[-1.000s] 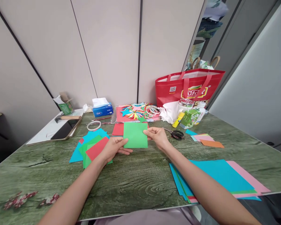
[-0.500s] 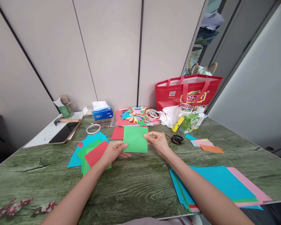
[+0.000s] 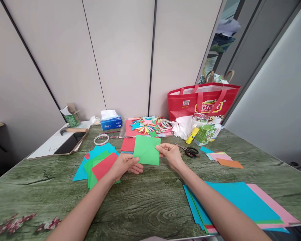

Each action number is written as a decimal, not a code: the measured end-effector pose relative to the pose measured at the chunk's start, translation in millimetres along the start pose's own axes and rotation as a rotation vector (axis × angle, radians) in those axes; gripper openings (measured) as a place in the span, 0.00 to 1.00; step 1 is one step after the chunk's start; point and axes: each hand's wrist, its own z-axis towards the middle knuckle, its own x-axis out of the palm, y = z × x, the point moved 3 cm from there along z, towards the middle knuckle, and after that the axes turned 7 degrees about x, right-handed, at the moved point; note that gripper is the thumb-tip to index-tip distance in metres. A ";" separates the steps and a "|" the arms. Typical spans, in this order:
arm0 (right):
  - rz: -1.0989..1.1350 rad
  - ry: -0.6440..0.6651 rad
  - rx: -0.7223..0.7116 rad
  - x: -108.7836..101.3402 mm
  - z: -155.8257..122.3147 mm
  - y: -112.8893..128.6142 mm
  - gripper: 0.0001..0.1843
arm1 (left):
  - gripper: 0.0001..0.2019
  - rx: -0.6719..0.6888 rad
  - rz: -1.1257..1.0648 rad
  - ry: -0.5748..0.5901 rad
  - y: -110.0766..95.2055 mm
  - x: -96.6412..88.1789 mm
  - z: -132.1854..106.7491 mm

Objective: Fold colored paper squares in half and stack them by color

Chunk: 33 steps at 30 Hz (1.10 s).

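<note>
A green square of paper is held up a little above the green wood-grain table, tilted slightly. My left hand pinches its lower left corner. My right hand pinches its right edge. Left of my left hand lies a loose pile of small blue, green and red sheets. A small red sheet lies flat just behind the green one.
Large blue, green and pink sheets lie at the near right edge. Scissors lie right of my right hand, small coloured sheets beyond them. At the back stand folded paper stars, a tissue box, tape ring, red bag, glue stick, tray.
The green paper has turned a little, its left side now lower. Both hands keep hold of it, and the view has shifted slightly.
</note>
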 end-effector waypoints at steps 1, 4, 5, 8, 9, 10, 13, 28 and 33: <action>-0.003 0.000 0.000 0.0 -0.1 0.3 0.18 | 0.19 0.002 -0.003 0.001 0.8 -0.6 0.2; -0.016 0.017 0.016 1.7 -1.2 0.4 0.18 | 0.19 0.019 -0.016 0.017 2.2 -0.9 1.0; -0.020 0.035 0.029 3.1 -1.9 0.2 0.18 | 0.19 0.039 -0.017 0.008 1.9 -1.0 1.5; -0.024 0.111 0.069 8.3 -5.5 0.2 0.17 | 0.19 0.126 -0.064 -0.051 -0.8 -1.8 2.6; -0.021 0.141 0.081 10.1 -6.8 0.6 0.16 | 0.19 0.142 -0.093 -0.063 -1.4 -1.8 2.9; -0.019 0.170 0.093 11.7 -8.1 1.0 0.16 | 0.19 0.143 -0.122 -0.063 -1.5 -1.6 3.1; -0.034 0.242 0.122 15.1 -11.2 2.4 0.16 | 0.19 0.113 -0.136 -0.075 -0.9 -1.1 2.9; -0.303 0.125 -0.349 19.6 -23.6 21.4 0.33 | 0.22 0.198 0.207 0.020 -14.4 8.6 -4.9; -0.532 0.318 -0.504 33.3 -41.5 32.2 0.10 | 0.25 0.246 0.481 0.206 -21.4 22.3 -11.9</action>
